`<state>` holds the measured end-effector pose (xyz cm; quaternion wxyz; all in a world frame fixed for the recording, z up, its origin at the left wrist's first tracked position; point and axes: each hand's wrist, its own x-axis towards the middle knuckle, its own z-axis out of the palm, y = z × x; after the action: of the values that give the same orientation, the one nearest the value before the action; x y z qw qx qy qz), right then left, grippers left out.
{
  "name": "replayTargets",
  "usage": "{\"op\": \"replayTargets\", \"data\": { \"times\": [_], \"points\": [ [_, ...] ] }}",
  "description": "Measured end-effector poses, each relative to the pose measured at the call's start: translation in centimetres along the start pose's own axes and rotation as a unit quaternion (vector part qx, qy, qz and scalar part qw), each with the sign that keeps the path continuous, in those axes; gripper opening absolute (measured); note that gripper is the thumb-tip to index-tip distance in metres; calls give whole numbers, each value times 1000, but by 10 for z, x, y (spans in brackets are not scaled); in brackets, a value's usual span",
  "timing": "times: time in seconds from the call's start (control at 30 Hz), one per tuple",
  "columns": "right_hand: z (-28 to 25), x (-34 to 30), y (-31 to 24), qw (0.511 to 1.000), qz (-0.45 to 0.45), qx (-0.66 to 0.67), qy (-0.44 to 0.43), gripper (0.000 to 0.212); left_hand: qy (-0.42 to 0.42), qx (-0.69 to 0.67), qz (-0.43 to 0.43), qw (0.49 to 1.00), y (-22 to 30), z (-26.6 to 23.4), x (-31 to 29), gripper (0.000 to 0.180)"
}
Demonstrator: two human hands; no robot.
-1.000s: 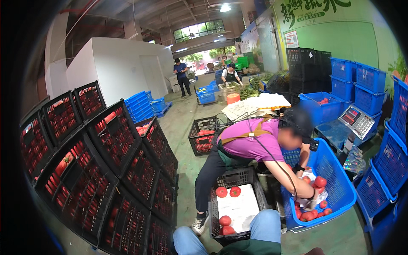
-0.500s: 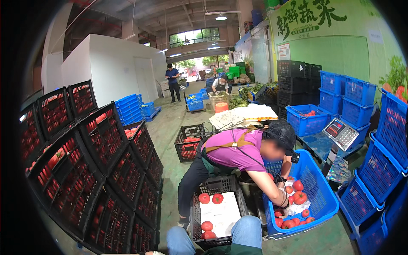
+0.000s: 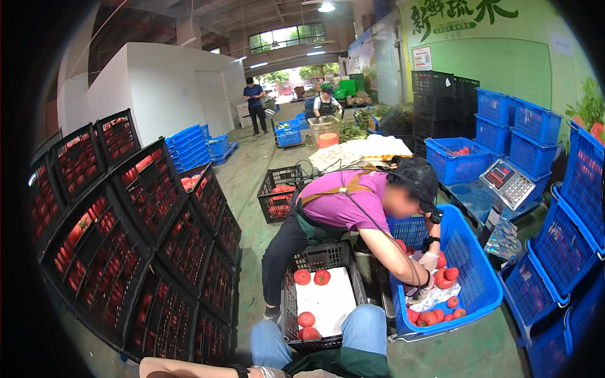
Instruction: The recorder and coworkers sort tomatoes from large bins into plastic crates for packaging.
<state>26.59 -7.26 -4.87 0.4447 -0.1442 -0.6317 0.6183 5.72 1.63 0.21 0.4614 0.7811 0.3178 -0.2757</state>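
At the lower edge, my left forearm reaches in from the left, a dark band at its wrist. My left hand (image 3: 272, 373), in a pale thin glove, lies before my lap, its fingers cut off by the picture edge. Beside it is a pale gloved patch, apparently my right hand (image 3: 315, 374); its fingers are hidden too. Whether either holds anything cannot be seen. Just beyond my knees stands a black crate (image 3: 360, 277) with a white liner (image 3: 328, 299) and several tomatoes (image 3: 307, 319). To its right is a blue crate (image 3: 482, 277) holding tomatoes (image 3: 443, 281).
A co-worker in a purple shirt (image 3: 353, 192) bends over the blue crate, gloved hands inside. Stacked black crates (image 3: 154, 252) of red produce rise on the left. Blue crates (image 3: 554, 246) and a scale (image 3: 507, 183) stand right. Two people are farther back.
My left forearm and gloved hands have come into view at the lower edge. The co-worker's hands have shifted among the tomatoes, and a pale glove now shows. My view has tilted slightly.
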Motion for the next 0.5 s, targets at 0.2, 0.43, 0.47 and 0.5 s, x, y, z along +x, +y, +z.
{"op": "replayTargets", "data": {
  "times": [0.2, 0.43, 0.47, 0.5],
  "points": [
    [0, -3, -10, 990, 82, -117, 2, 12, -21, -13, -64, 998, 42, -8, -17, 44],
    [-2, -6, 4, 989, 22, -146, -6, 12, 21, 49, -83, 995, 23, -19, 12, 54],
    [3, -4, -7, 993, 42, -113, 11, 12, 47, -2, -81, 996, 39, -30, 5, 62],
    [6, -3, -20, 994, 63, -81, 29, 11, 81, -29, -58, 995, 39, -34, 7, 61]
  ]
}}
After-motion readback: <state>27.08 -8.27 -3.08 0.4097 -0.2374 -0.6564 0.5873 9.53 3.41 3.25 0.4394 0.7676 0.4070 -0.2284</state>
